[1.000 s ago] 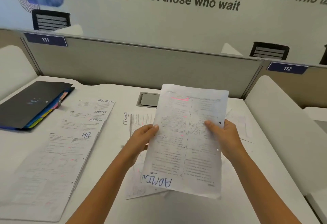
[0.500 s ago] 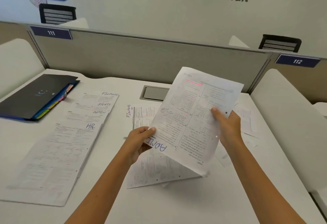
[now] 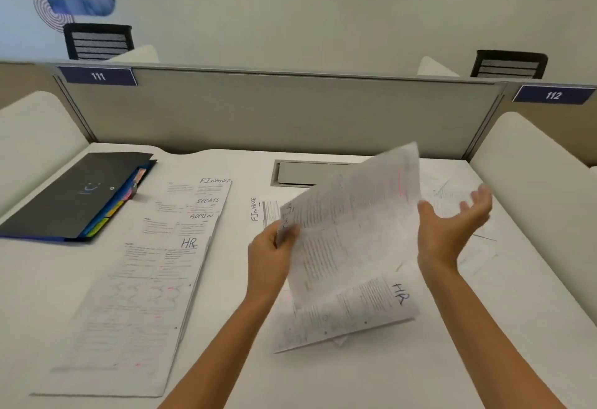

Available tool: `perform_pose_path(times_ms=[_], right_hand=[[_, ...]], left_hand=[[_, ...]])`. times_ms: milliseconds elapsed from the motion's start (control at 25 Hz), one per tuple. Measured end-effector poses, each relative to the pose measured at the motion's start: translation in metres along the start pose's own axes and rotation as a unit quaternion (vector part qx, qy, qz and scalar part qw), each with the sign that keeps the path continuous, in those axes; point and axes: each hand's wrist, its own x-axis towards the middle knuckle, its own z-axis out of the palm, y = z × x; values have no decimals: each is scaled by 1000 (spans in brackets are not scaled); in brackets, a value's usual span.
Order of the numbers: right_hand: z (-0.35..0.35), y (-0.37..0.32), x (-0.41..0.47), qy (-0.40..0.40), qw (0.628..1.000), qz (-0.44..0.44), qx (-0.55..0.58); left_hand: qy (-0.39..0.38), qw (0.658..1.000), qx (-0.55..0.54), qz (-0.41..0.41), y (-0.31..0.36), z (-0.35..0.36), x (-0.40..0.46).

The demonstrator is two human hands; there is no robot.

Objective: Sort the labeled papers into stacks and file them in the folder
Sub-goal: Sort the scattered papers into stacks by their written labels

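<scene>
- a lifted sheet (image 3: 352, 224) was pinched at its near left corner by the left hand (image 3: 269, 255), fingers curled round the edge; it was tilted and blurred, probably so that it could be carried toward the sorted row to that hand's left.
- the right hand (image 3: 452, 231) was held wide, palm up, fingers spread and nothing in it, just right of the sheet's edge; whether it touched the paper could not be told.
- the label on the lifted sheet could not be read.
- beneath both hands an unsorted pile (image 3: 355, 318) was left on the desk (image 3: 420, 376); "hr" was written on its top page, and "finance" on a sheet edge beyond the left hand.
- well left of the left hand, the sorted row (image 3: 155, 273) was fanned so that each heading stayed visible: "finance", "sports", "admin", "hr".
- farther left, the dark folder (image 3: 74, 195) was lying flat, coloured tabs showing at its edge, judged not yet filled.
- "111", "112" and "not those who wait" were read behind.
</scene>
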Motion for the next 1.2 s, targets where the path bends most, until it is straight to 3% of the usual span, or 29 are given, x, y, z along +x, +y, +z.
perform_pose_path(times_ms=[80, 160, 280, 400, 520, 640, 720, 800, 920, 1200], right_hand=[[-3, -8, -4, -79, 978, -167, -97], [-3, -24, -7, -190, 918, -300, -178], [1, -36, -9, -311, 852, -384, -174], [0, -36, -18, -366, 871, -302, -129], [-3, -26, -21, -314, 911, -226, -142], [-7, -3, -18, -258, 947, -103, -160], [-8, 23, -21, -255, 952, -28, -165], [-7, 53, -32, -268, 947, 49, -171], [-1, 91, -58, -291, 932, 119, -179], [13, 118, -96, -362, 897, 153, -202]], left_hand=[[-4, 993, 76, 94, 9, -18, 7], [-30, 975, 143, 166, 22, -32, 19], [-86, 948, 213, 221, 39, -46, 36], [-43, 953, 216, 208, 50, -54, 37], [43, 965, 246, 77, 30, -59, 33], [-53, 986, 146, -66, -10, -56, 18], [-155, 969, 78, -174, -33, -48, 2], [-207, 945, 30, -250, -56, -40, -11], [-204, 943, -14, -263, -88, -37, -17], [-185, 957, 96, -205, -122, -48, -17]])
